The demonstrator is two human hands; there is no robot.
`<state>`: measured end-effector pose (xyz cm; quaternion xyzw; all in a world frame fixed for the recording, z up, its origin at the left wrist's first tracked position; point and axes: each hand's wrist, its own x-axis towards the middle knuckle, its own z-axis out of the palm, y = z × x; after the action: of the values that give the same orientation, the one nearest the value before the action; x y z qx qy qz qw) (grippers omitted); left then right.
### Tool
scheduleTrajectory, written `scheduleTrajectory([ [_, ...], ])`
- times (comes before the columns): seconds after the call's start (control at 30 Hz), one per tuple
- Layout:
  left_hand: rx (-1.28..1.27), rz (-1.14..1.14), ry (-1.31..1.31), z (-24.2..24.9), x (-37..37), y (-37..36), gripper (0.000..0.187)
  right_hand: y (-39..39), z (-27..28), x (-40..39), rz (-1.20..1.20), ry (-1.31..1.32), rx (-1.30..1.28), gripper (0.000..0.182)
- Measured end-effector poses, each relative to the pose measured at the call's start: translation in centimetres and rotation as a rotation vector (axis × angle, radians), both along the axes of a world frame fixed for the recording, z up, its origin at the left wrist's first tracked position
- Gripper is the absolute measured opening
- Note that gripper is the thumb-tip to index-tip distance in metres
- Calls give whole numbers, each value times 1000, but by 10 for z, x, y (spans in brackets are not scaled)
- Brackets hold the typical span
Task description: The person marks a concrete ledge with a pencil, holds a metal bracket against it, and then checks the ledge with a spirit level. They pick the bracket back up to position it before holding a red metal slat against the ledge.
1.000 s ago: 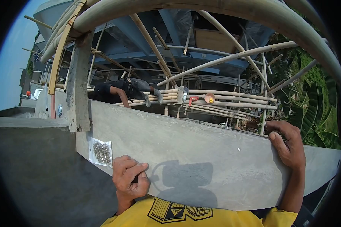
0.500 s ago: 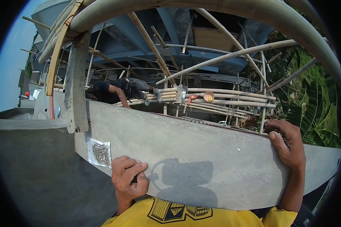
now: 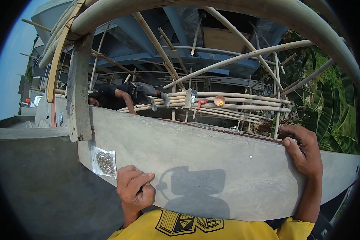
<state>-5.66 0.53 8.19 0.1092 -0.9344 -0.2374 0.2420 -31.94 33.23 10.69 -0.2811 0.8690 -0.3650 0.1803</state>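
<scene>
A smooth grey concrete ledge [image 3: 228,176] stretches across in front of me. My left hand [image 3: 136,187] rests at its near edge with the fingers curled in; whatever they may hold is hidden. Just left of that hand lies a clear plastic bag of small metal screws [image 3: 105,162]. At the far edge, my right hand [image 3: 304,151] hooks its fingers over the rim, beside a thin reddish-brown strip [image 3: 244,136], while the thumb stays on top. The fingertips are out of sight beyond the edge.
Below the far side, a co-worker [image 3: 128,94] in dark clothes lies on bamboo scaffolding [image 3: 252,102]. A red power drill [image 3: 201,103] and a round brown container [image 3: 219,101] sit on the poles. A concrete post [image 3: 80,92] rises at left; a thick pole [image 3: 212,5] arches overhead.
Both hands keep their places and the bag of screws still lies on the ledge. The co-worker's head has lifted slightly, and the view has shifted a little.
</scene>
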Motion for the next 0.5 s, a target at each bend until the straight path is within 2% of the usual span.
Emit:
scheduleTrajectory([
  [0.5, 5, 6, -11, 0, 1, 0, 33, 0, -1, 1, -30, -22, 8, 31],
])
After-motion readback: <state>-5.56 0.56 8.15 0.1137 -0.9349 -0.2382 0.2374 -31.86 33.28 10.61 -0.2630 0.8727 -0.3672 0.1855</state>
